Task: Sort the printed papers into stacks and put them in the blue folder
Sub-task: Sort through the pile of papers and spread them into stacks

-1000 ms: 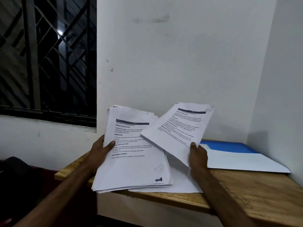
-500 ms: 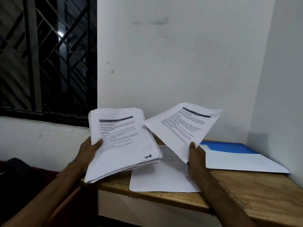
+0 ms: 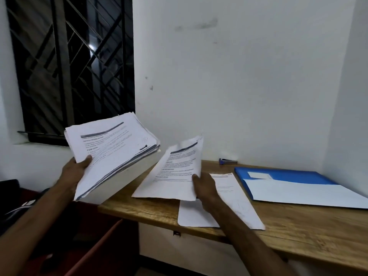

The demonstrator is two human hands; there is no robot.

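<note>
Printed papers, a thick bundle, ride tilted in the left hand, out past the left end of the wooden desk, as I sort from afar. The risk, as I judge it: the thumb clamps only one lower corner, so the fanned, loose edges could slide out and spill to the floor. The right hand pinches a single printed sheet by its lower edge, low over the desk and overlapping the pages lying there. Dropped carelessly, it could land skewed. The blue folder lies at the desk's right end, well apart from both hands.
</note>
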